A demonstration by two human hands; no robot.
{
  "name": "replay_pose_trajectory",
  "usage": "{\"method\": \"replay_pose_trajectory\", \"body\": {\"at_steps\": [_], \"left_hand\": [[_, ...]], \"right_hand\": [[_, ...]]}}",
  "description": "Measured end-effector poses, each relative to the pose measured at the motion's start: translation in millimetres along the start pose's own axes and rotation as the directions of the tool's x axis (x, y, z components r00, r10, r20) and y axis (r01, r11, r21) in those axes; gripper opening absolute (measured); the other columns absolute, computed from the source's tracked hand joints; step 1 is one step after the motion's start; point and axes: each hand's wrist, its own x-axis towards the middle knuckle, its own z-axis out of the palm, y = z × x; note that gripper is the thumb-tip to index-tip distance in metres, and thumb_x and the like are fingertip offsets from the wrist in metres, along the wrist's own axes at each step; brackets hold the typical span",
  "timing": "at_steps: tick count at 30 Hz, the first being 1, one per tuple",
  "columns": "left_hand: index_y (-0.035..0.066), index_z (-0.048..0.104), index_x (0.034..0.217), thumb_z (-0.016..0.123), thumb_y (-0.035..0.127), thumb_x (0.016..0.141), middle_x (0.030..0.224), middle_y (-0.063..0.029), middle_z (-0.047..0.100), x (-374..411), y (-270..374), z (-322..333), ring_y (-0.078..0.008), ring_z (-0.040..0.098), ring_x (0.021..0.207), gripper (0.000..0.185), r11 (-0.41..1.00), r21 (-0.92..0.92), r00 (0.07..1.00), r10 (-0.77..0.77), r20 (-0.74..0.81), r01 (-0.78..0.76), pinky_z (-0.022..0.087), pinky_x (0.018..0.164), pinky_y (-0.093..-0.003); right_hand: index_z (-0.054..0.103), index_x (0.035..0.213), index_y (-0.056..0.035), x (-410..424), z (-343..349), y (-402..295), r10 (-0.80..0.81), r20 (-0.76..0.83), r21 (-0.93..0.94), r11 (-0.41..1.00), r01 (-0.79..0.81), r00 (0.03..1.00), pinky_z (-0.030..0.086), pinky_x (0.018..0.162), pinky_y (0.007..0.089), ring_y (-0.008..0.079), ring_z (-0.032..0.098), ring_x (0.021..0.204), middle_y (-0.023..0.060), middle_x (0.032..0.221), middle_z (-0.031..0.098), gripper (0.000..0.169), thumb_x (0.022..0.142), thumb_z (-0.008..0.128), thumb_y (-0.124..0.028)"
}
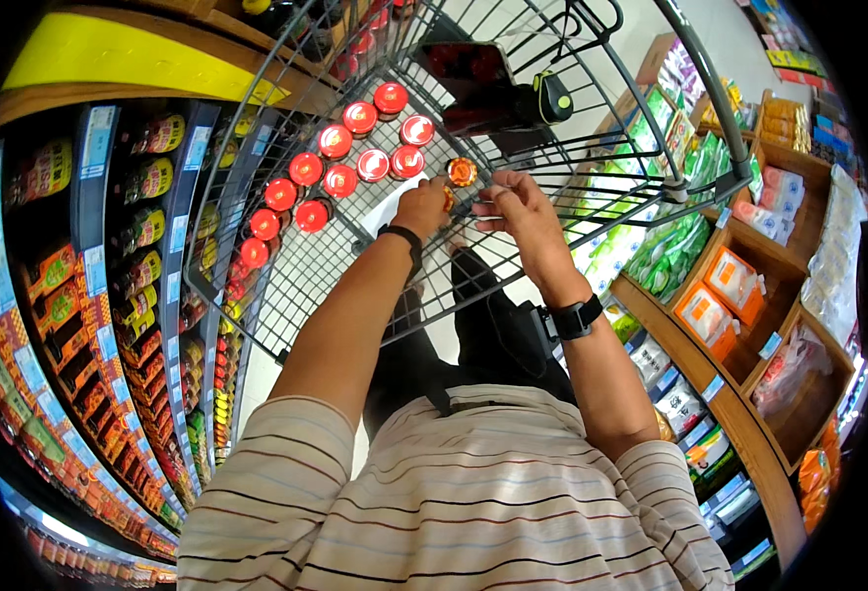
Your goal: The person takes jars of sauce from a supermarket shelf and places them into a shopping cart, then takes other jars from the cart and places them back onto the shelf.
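My left hand (421,208) reaches into a metal wire shopping cart (286,295). Its fingers are around a small jar with an orange-and-red patterned lid (448,199), mostly hidden by the hand. Just beyond stands a second jar with a similar patterned lid (462,172). My right hand (517,205) is to the right of both, fingers bent and apart, with nothing seen in it. Several jars with red lids (341,181) stand upright in loose rows on the left of the cart. A white sheet (386,210) lies partly under my left hand.
The cart's handle (715,89) curves along the upper right. A dark glossy object (478,89) and a black-and-green item (552,97) sit at the cart's far side. Shelves of jars and packets (138,244) rise on the left. Wooden bins (774,295) with bagged goods line the right.
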Motion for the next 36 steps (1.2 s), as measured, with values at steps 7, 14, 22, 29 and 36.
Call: {"method": "replay_pose_trajectory", "body": {"at_steps": [7, 14, 22, 29, 36], "left_hand": [[-0.003, 0.057, 0.120, 0.087, 0.040, 0.065, 0.105, -0.0220, 0.070, -74.4, -9.0, -78.4, -0.0358, 0.069, 0.099, 0.076, 0.922, -0.385, 0.986, -0.098, -0.132, 0.040, 0.054, 0.083, -0.0416], [-0.005, 0.054, 0.128, 0.077, 0.029, 0.085, 0.109, -0.0113, 0.067, -202.8, 3.4, -200.3, -0.0172, 0.067, 0.097, 0.060, 0.670, -0.742, 0.981, -0.149, -0.127, 0.006, 0.054, 0.081, -0.0295], [-0.003, 0.059, 0.121, 0.066, 0.045, 0.094, 0.102, -0.0069, 0.066, -331.7, 21.2, -283.0, -0.0134, 0.067, 0.088, 0.055, 0.557, -0.825, 0.921, -0.268, -0.284, -0.092, 0.054, 0.069, -0.0262], [-0.002, 0.059, 0.125, 0.067, 0.058, 0.091, 0.097, -0.0059, 0.066, -401.1, -6.3, -305.4, -0.0109, 0.063, 0.076, 0.070, 0.849, -0.466, 0.660, -0.203, -0.724, -0.250, 0.052, 0.066, -0.0256], [-0.003, 0.051, 0.131, 0.071, 0.054, 0.090, 0.088, -0.0045, 0.064, -494.5, 27.6, -363.8, -0.0054, 0.058, 0.061, 0.073, 0.567, -0.723, 0.707, -0.315, -0.633, -0.395, 0.040, 0.047, -0.0189]], "right_hand": [[0.050, 0.128, 0.0027, -8.2, 12.2, -1.1, -0.106, 0.066, -0.107, 0.988, 0.113, 0.992, 0.054, 0.086, 0.0338, 0.0194, 0.064, 0.101, 0.0116, 0.113, 0.062, 0.041, 0.097, 0.059, -0.022], [0.053, 0.139, -0.0047, -41.3, 73.2, -25.9, -0.071, 0.265, -0.281, 0.948, 0.147, 0.962, 0.047, 0.094, 0.0347, 0.0178, 0.058, 0.116, 0.0087, 0.126, 0.062, 0.061, 0.098, 0.056, -0.049], [0.043, 0.145, 0.0021, -115.3, 169.3, -54.2, -0.029, 0.729, -0.047, 0.995, 0.092, 0.684, 0.057, 0.092, 0.0422, 0.0236, 0.060, 0.121, 0.0150, 0.137, 0.055, 0.067, 0.100, 0.061, -0.045], [0.044, 0.141, -0.0009, -161.8, 241.0, -66.0, -0.108, 0.851, 0.043, 0.990, 0.135, 0.515, 0.059, 0.087, 0.0405, 0.0227, 0.066, 0.107, 0.0122, 0.129, 0.060, 0.051, 0.103, 0.058, -0.032], [0.044, 0.140, 0.0010, -226.5, 306.7, -110.7, -0.236, 0.908, 0.134, 0.946, 0.294, 0.345, 0.054, 0.094, 0.0442, 0.0248, 0.064, 0.115, 0.0132, 0.127, 0.061, 0.053, 0.105, 0.053, -0.038]]}}
